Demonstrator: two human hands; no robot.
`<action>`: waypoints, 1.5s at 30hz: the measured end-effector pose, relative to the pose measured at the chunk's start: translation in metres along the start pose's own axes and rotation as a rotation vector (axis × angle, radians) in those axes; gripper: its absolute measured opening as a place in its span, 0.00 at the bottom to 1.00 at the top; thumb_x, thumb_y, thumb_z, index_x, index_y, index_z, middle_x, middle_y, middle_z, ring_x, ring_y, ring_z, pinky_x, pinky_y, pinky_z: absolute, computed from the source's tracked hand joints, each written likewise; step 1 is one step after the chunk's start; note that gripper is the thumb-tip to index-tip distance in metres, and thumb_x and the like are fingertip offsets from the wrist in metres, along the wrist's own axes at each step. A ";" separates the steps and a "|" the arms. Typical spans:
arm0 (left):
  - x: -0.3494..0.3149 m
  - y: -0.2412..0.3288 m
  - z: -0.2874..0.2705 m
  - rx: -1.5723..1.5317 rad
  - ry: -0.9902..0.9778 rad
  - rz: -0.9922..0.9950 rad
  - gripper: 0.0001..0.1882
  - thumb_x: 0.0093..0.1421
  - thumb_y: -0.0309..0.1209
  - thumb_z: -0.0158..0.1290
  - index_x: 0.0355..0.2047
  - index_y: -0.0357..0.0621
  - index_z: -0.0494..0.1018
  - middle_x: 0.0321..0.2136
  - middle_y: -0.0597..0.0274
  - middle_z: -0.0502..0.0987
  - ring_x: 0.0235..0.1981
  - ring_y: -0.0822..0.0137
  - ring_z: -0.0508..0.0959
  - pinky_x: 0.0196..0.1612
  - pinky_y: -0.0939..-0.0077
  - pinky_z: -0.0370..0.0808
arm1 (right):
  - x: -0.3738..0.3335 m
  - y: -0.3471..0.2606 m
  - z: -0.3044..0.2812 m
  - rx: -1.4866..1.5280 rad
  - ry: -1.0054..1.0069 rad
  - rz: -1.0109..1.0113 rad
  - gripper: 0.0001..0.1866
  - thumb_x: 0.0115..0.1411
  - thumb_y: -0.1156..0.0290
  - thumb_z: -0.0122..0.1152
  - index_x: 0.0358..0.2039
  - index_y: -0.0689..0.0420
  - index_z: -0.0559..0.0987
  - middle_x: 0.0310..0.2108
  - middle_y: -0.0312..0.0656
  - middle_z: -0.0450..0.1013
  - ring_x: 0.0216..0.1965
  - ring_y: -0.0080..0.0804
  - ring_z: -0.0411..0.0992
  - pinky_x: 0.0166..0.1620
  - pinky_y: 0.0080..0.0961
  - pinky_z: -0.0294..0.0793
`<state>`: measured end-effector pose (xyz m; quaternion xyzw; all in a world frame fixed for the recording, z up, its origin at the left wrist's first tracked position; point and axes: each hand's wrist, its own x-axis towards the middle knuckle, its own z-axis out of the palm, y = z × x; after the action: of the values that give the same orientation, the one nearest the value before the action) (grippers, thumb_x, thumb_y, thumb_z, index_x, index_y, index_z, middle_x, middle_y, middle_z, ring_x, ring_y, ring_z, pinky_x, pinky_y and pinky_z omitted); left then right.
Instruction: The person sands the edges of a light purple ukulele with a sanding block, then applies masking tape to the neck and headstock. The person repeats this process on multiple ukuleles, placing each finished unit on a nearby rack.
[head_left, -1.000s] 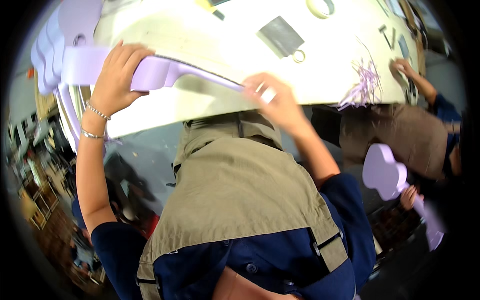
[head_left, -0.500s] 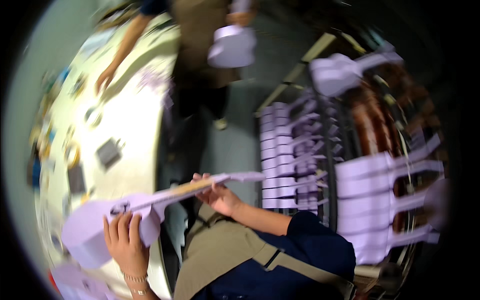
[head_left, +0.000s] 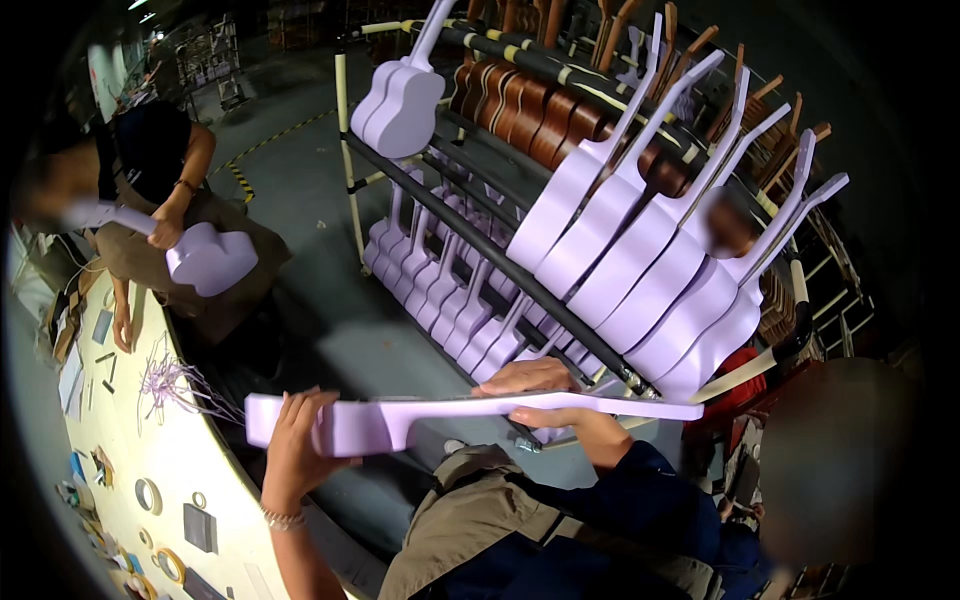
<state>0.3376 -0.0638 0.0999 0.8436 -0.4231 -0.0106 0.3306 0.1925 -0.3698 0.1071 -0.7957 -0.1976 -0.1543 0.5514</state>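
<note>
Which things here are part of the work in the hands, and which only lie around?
In use: lilac ukulele, left hand, right hand, rack of lilac ukuleles.
Lying about: tape rolls, purple strings, dark square on the table.

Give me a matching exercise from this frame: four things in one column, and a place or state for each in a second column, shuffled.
Things:
1. left hand
2. right hand
3. brown instruments
4. co-worker's lilac instrument

Places or states:
A. hanging at the back of the rack, behind the lilac ones
B. gripping the body end of the lilac instrument held level
C. held by a person beside the pale worktable, at upper left
D. on the neck of the level instrument, nearer the rack

Pairs: 1-B, 2-D, 3-A, 4-C
</note>
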 end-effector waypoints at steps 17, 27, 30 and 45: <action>-0.060 -0.061 0.231 -0.150 -0.348 -0.496 0.26 0.49 0.35 0.61 0.48 0.44 0.68 0.41 0.53 0.72 0.44 0.51 0.70 0.45 0.64 0.69 | -0.212 0.305 0.104 0.225 1.050 1.272 0.11 0.53 0.71 0.60 0.36 0.52 0.70 0.33 0.36 0.66 0.28 0.28 0.67 0.26 0.27 0.72; -0.060 -0.069 0.262 -0.170 -0.457 -0.573 0.24 0.53 0.38 0.58 0.49 0.46 0.68 0.42 0.51 0.72 0.46 0.50 0.70 0.46 0.62 0.69 | -0.289 0.312 0.050 0.276 1.527 1.397 0.11 0.55 0.74 0.57 0.38 0.54 0.68 0.28 0.37 0.66 0.18 0.26 0.63 0.18 0.23 0.63; -0.049 -0.064 0.268 -0.217 -0.479 -0.582 0.24 0.53 0.38 0.57 0.49 0.45 0.68 0.43 0.51 0.72 0.46 0.50 0.70 0.47 0.62 0.69 | -0.298 0.312 0.036 0.172 1.497 1.375 0.12 0.55 0.75 0.58 0.39 0.55 0.68 0.26 0.37 0.66 0.17 0.25 0.62 0.17 0.22 0.63; -0.057 -0.060 0.274 -0.224 -0.524 -0.504 0.23 0.54 0.38 0.56 0.49 0.43 0.68 0.44 0.51 0.72 0.45 0.50 0.71 0.46 0.64 0.70 | -0.217 0.230 0.061 0.050 0.957 0.828 0.10 0.53 0.77 0.61 0.34 0.59 0.70 0.35 0.38 0.72 0.39 0.24 0.69 0.45 0.22 0.67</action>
<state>0.2623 -0.1480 -0.1631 0.8484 -0.2687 -0.3533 0.2883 0.1165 -0.4157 -0.2025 -0.6359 0.3918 -0.2622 0.6110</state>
